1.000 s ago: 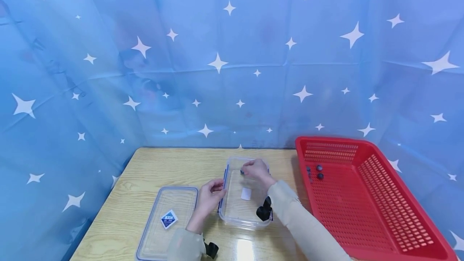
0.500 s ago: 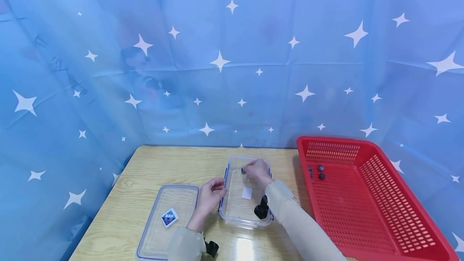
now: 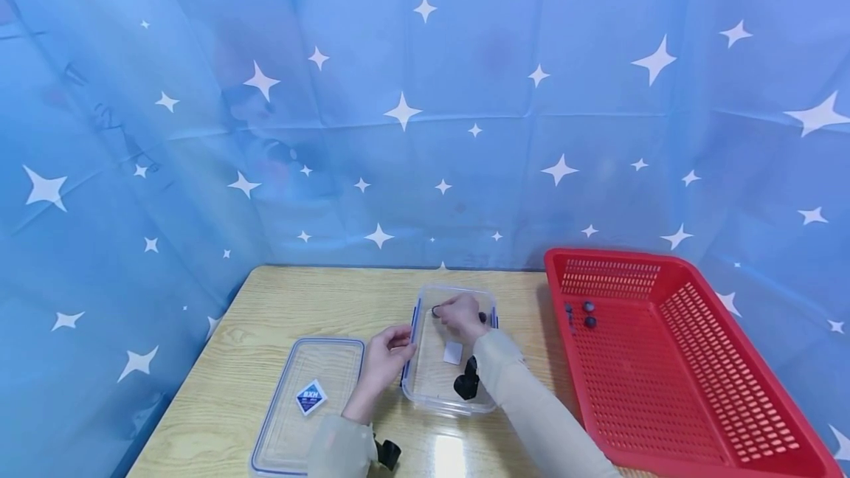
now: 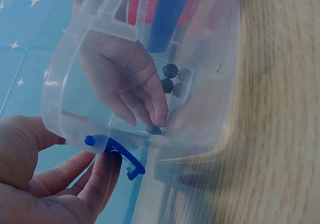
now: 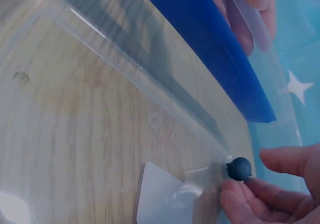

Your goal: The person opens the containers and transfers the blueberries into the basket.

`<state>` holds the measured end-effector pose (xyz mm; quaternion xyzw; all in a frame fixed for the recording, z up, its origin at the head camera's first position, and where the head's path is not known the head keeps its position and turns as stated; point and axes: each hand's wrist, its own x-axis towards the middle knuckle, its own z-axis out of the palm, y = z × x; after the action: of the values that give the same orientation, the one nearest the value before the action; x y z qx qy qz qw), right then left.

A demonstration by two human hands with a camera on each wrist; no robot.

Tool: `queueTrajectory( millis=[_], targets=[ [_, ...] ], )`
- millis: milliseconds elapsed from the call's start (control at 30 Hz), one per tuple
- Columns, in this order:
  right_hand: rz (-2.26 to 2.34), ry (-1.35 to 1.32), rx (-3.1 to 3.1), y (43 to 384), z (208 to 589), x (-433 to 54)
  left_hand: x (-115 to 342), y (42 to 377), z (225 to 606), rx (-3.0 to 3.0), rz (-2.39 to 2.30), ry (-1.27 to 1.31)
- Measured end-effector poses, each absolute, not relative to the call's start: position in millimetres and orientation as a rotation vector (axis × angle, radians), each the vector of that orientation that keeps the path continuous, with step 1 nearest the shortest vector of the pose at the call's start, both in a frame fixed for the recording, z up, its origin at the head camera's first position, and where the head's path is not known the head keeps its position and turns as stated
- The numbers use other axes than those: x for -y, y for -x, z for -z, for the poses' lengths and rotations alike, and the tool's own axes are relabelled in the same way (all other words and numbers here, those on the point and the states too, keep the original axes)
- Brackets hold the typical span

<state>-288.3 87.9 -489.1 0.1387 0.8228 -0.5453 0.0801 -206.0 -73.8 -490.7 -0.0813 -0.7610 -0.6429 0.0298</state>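
Observation:
A clear plastic container [image 3: 438, 398] with blue side latches stands on the table. My left hand [image 3: 387, 356] grips its left wall, the thumb and fingers on either side of the rim beside a blue latch [image 4: 125, 161]. Inside, my right hand [image 3: 460, 313] reaches down to the far left corner. A small dark round blueberry [image 5: 239, 169] lies at its fingertips, with the thumb [image 5: 282, 159] apart from it. More blueberries [image 4: 170, 70] rest farther along the container floor, one of them [image 3: 482, 317] right of the hand in the head view.
Left of the container lies its blue-edged lid [image 3: 332, 364] with a diamond label [image 3: 310, 397]. A red plastic basket [image 3: 664, 389] on the right holds several blueberries [image 3: 589, 322]. A white square [image 3: 453, 352] shows in the container's floor. A starry blue curtain [image 3: 425, 153] hangs behind.
My right hand has shifted left inside the container, and the blueberry at its fingertips is now nearer the left wall. Another blueberry has come into view behind the hand. My left hand stays put.

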Motion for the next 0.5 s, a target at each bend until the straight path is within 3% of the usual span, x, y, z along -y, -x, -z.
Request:
queueTrajectory(
  millis=[500],
  targets=[
    [1.656, -0.387, -2.436, 289, 493, -75, 75, 210, 500, 2.349, 1.984, 0.262]
  ],
)
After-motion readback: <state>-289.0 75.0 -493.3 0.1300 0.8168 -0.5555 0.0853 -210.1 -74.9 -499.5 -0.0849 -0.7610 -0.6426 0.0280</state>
